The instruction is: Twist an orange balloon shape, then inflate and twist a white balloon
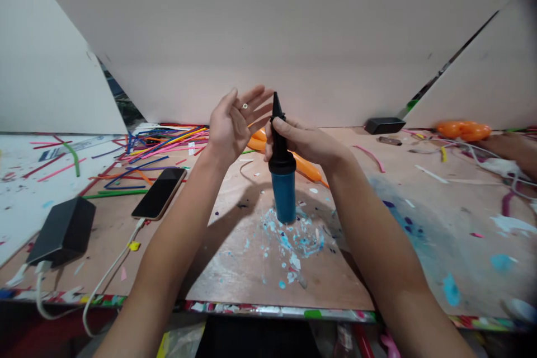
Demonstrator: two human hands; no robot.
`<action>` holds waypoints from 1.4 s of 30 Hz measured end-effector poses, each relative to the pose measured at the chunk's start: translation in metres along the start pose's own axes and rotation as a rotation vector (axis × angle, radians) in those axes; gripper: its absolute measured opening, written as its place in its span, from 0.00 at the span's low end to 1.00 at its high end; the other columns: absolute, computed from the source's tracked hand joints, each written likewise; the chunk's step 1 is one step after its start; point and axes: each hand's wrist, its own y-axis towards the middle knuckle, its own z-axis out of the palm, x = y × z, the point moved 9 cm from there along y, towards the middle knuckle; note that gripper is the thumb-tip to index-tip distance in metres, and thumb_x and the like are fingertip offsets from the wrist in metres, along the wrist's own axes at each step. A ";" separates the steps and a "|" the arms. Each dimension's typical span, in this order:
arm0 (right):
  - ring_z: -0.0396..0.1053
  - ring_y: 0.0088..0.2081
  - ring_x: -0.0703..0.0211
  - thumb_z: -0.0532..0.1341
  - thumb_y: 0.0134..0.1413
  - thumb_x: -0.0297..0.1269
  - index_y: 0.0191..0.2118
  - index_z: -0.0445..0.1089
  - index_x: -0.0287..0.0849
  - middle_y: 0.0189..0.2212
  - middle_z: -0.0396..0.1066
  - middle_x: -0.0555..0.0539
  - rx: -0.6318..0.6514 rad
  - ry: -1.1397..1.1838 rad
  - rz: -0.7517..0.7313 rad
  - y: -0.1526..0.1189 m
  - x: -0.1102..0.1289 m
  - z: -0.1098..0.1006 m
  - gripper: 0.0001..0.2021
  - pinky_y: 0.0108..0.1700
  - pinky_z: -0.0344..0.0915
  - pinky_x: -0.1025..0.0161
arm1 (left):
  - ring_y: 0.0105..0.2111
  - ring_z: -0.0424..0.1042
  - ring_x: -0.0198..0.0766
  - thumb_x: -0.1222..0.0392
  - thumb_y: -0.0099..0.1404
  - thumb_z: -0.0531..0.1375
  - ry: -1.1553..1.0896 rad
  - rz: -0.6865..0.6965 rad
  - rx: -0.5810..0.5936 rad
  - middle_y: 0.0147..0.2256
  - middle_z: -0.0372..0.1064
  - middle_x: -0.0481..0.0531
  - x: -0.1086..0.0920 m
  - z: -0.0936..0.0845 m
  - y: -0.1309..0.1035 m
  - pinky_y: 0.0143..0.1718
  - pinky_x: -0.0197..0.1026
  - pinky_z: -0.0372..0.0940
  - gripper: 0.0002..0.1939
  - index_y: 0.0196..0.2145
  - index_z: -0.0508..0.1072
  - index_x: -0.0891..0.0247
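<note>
The right hand [308, 142] is grasping the blue-and-black pump [284, 193]; the left hand [230, 126] (fingers loosely spread) is hovering beside its tip.

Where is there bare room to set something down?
Mainly near the front table edge, between the left forearm and the blue flecks around the pump. Another fairly bare patch lies right of the blue stain. The left is crowded: strips, phone, black box.

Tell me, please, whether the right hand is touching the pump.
Touching: the head view shows the right hand gripping the pump around its black neck.
</note>
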 end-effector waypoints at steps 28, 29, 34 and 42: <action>0.77 0.39 0.57 0.64 0.59 0.54 0.41 0.74 0.39 0.39 0.78 0.44 0.265 -0.192 0.134 -0.013 0.003 0.026 0.20 0.36 0.75 0.65 | 0.53 0.76 0.59 0.35 0.71 0.48 0.106 -0.155 0.233 0.40 0.78 0.61 0.007 0.039 -0.026 0.48 0.56 0.73 0.33 0.35 0.80 0.65; 0.77 0.39 0.57 0.64 0.59 0.54 0.41 0.73 0.39 0.39 0.78 0.43 0.276 -0.183 0.140 -0.013 0.002 0.026 0.20 0.36 0.75 0.65 | 0.53 0.75 0.60 0.36 0.71 0.49 0.101 -0.157 0.237 0.41 0.78 0.61 0.008 0.039 -0.026 0.48 0.57 0.73 0.31 0.36 0.80 0.65; 0.77 0.41 0.57 0.63 0.61 0.54 0.44 0.73 0.39 0.42 0.78 0.42 0.309 -0.191 0.148 -0.014 -0.001 0.027 0.21 0.38 0.74 0.65 | 0.55 0.74 0.60 0.36 0.71 0.50 0.099 -0.150 0.247 0.40 0.79 0.61 0.008 0.037 -0.024 0.48 0.56 0.74 0.30 0.36 0.80 0.64; 0.78 0.42 0.55 0.63 0.60 0.56 0.44 0.71 0.40 0.43 0.77 0.42 0.293 -0.175 0.131 -0.011 -0.003 0.031 0.22 0.36 0.75 0.64 | 0.44 0.80 0.55 0.38 0.70 0.54 0.207 -0.157 0.306 0.34 0.80 0.59 0.007 0.038 -0.028 0.35 0.44 0.76 0.27 0.37 0.81 0.64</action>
